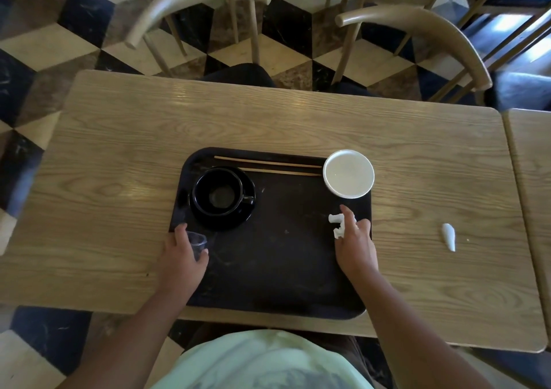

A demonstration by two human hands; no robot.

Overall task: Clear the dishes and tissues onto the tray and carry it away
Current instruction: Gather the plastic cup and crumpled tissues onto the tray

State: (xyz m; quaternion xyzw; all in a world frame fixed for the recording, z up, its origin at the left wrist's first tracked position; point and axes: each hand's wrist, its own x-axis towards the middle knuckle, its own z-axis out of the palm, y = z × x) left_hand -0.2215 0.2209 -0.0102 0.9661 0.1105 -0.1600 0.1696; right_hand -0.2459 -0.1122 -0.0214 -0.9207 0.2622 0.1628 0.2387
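A black tray [268, 254] lies on the wooden table [119, 165]. On it stand a black cup [217, 191] on a black saucer [238, 218], two wooden chopsticks [268, 162] along the far edge, and a white bowl [348, 174] at the far right corner. My left hand [182, 257] grips a small clear plastic cup [197, 244] over the tray's left side. My right hand [356, 245] rests fingers on a crumpled white tissue [338, 224] on the tray's right side. Another white tissue [449, 236] lies on the table to the right, off the tray.
Two pale wooden chairs [190, 0] [417, 27] stand at the table's far side. A second table [533, 180] adjoins on the right. The floor is chequered black, cream and brown.
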